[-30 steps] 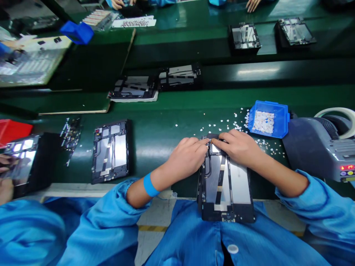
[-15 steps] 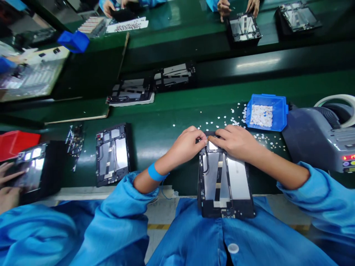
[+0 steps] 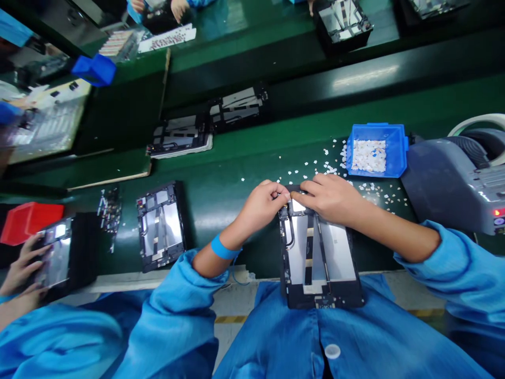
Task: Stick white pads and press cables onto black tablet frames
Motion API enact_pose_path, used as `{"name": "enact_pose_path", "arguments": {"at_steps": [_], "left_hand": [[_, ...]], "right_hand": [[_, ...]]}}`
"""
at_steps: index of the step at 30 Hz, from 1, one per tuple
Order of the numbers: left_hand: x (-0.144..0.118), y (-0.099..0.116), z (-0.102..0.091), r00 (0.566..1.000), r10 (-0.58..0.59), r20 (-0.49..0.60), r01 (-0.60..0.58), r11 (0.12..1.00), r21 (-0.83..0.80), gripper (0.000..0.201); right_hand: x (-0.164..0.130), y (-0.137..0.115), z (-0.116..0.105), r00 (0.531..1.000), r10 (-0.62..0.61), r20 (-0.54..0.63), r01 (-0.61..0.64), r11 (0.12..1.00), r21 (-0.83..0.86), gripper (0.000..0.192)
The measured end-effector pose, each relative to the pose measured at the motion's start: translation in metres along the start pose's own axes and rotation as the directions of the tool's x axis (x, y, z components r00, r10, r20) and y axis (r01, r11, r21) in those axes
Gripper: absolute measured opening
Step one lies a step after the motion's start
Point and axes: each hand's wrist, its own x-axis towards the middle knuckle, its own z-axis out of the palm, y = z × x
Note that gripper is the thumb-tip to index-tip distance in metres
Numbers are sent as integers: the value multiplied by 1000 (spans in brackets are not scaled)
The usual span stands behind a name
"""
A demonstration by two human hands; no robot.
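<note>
An opened tablet (image 3: 341, 258) with silver battery panels, dark strips and a black frame lies in front of me, its lower end overhanging the table's front edge. At its top left corner my left hand (image 3: 266, 202) is closed, thumb and index finger pinched; whatever they hold is too small to make out. My right hand (image 3: 333, 197) curls over the tablet's top edge, index fingertip close to the left thumb. Its own thumb is hidden. Beyond both hands, small white pieces (image 3: 331, 170) are scattered on the green table. A blue band (image 3: 224, 247) circles my left wrist.
A blue box (image 3: 399, 152) of white pieces stands beside a grey tape dispenser (image 3: 445, 179). Left lie another opened tablet (image 3: 161, 226), small dark parts (image 3: 109, 213) and a red bin (image 3: 29, 222). A co-worker's hands (image 3: 27, 268) handle a tablet. More tablets (image 3: 239, 105) lie beyond.
The view has shifted slightly. Both my hands stay at the tablet's top edge, the fingertips a little further left. The co-worker's fingers at left have moved on their tablet.
</note>
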Motion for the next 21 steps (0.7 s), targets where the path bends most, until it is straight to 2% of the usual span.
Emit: {"name": "enact_pose_path", "arguments": {"at_steps": [6,13,16,21], "left_hand": [[0,0,2,1000,24,-3,-24,999,34,10],[-10,-3,16,990,57,-125,-40,989,139,6],[-11,-7,22,985,34,-167,-22,997,69,3],[-6,-10,25,976,-116,-183,79,977,-199,25]], "right_hand": [[0,0,0,1000,-8,4,8,1000,7,30],[1,-1,-2,1000,-1,9,1,1000,29,30],[0,0,-1,1000,-8,11,8,1000,4,30],[-2,1,0,1000,-30,0,30,999,-31,32]]}}
